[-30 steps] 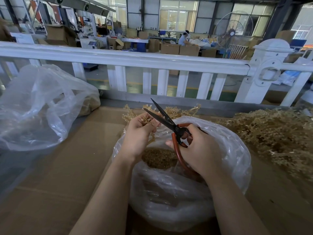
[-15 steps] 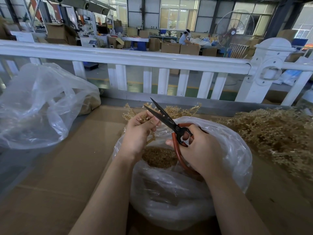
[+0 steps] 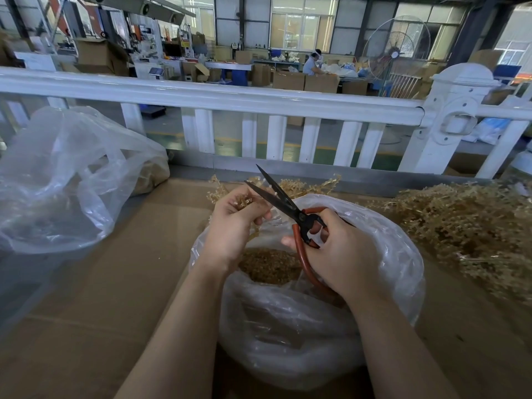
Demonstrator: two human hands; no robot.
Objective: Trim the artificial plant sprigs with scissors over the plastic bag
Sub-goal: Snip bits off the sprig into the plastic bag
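Where the head camera looks down over the cardboard work surface, I see my left hand curled round a tan plant sprig, pinching it just above the near rim of the clear plastic bag. My right hand grips the scissors by their rust-red loop handles, fingers threaded through; the dark blades stand parted in a narrow V, tips pointing up and left, crossing the sprig beside my left fingers. Both hands hover over the bag's open mouth, where brown trimmings lie heaped inside.

Open cardboard stretches to the left, between this bag and a second, crumpled clear bag well apart. To the right, a bristly pile of sprigs crowds close against the bag. Behind, a glossy white railing with square pickets closes off the far edge. The bag film is thin, wrinkled and shiny; the sprigs look dry, wiry and finely branched.
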